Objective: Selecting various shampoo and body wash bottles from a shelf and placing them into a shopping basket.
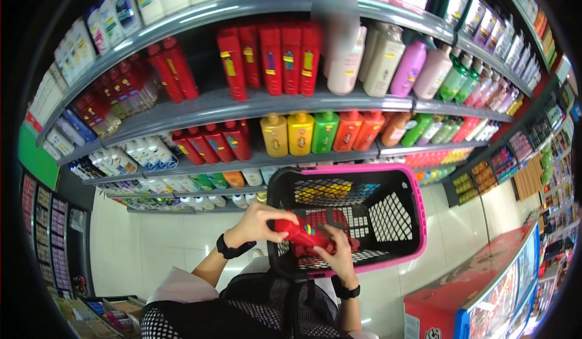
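Note:
Both of my hands hold one red plastic bottle [305, 233], tilted over a black shopping basket with a pink rim [423, 221]. My left hand [265, 223] grips its upper-left end with thumb and fingers. Around the lower-right end is my right hand [337, 251], fingers curved on its sides. More red items [352, 243] lie in the basket beneath, partly hidden by the bottle and my right hand. Each wrist wears a black band. Straight ahead, red bottles [272, 62] with yellow tags stand upright on a shelf.
Curved-looking grey shelves [236, 111] with rows of bottles span the view beyond the basket. Yellow, green and orange pump bottles [325, 132] stand on a middle shelf. A red chest freezer [436, 298] is at lower right. An open carton [122, 307] of goods sits at lower left.

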